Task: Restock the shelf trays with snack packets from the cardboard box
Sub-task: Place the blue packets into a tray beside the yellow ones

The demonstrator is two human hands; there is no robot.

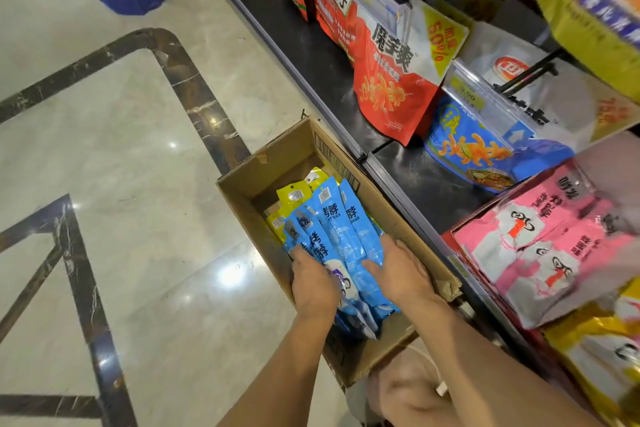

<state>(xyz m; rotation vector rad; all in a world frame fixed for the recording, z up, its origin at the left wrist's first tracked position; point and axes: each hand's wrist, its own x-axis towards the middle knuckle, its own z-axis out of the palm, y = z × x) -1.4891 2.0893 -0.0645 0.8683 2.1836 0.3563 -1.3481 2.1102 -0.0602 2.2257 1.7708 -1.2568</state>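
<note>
One open brown cardboard box (242, 191) stands on the pale marble floor (121, 149), its long side against the black shelf base (311, 55).

Inside the box:
- **Blue foil snack packets** (341, 236): a fanned bundle of long, narrow packets lying over yellow foil snack packets (294, 194) at the box's far end.
  - Long axis runs along the box's length, barcode ends toward its far end.
  - Judged light, soft and glossy, likely to slide apart, so best clamped at both long edges.
- **Left hand** (313, 282): fingers curled round the bundle's edge on the box's floor side.
- **Right hand** (398, 270): thumb on top, fingers tucked down the edge on the box's shelf side.
</note>
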